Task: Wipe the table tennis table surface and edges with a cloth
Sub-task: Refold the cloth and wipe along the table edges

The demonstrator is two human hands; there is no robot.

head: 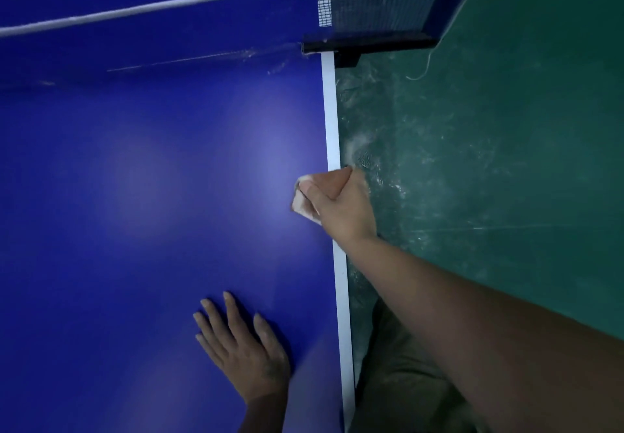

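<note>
The blue table tennis table [135, 179] fills the left of the view, its left and near parts cut off by the frame. At the far side the white top band of the net [152, 7] crosses it at a slant; the mesh below the band is hard to make out against the blue. Near the bottom, the left hand [243, 348] lies flat on the surface, palm down, fingers straight and slightly spread; its wrist is cut off at the near edge. Further right and farther off, a pale cloth [302, 201] shows only as a crumpled corner, on the table just beside the white edge line [332, 122]. The right hand [337, 203] grips it at that right edge, fingers curled round it, their tips hidden. At the far right the black net clamp [364, 44] grips the table's edge. Beyond lies the scuffed green floor [489, 162].
</note>
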